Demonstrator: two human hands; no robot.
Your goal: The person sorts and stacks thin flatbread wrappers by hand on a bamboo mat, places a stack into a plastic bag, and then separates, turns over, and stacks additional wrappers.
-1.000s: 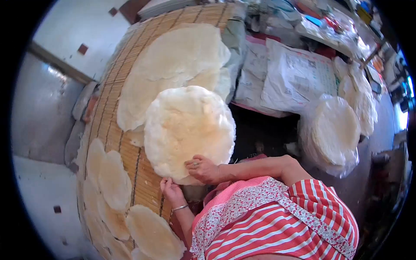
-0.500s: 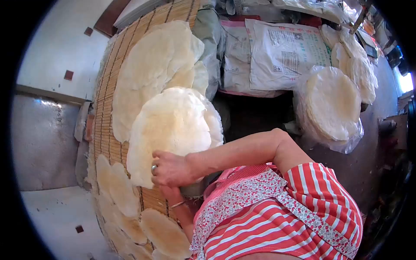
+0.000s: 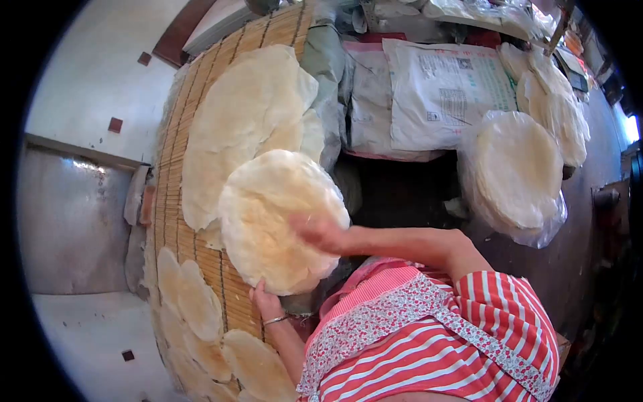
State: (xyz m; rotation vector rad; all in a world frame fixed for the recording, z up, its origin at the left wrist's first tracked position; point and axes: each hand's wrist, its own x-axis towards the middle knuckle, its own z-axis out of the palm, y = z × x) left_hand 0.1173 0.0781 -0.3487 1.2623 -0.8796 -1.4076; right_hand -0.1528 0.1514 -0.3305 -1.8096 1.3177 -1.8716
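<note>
A round pale flatbread (image 3: 268, 194), browned in patches, lies in front of me on what looks like a small pile of others. My left hand (image 3: 266, 301), with a bangle at the wrist, grips its near edge; the thumb rests on top and the other fingers are hidden below. Over the right half of the bread is my right hand (image 3: 316, 231), smeared by motion. Its fingers are too blurred to read, and I cannot tell whether it touches the bread. Larger thin sheets (image 3: 241, 127) of the same kind lie overlapped just beyond.
A slatted bamboo mat (image 3: 171, 201) lies under the breads. Several smaller rounds (image 3: 258, 365) are spread at the lower left. Printed white sacks (image 3: 442, 94) lie at the back. A bagged stack of flatbreads (image 3: 516, 171) stands at the right, beside a dark gap.
My right hand has moved from the bread's near left edge to over its middle right. The bread has shifted slightly right, and my left hand now shows at its edge.
</note>
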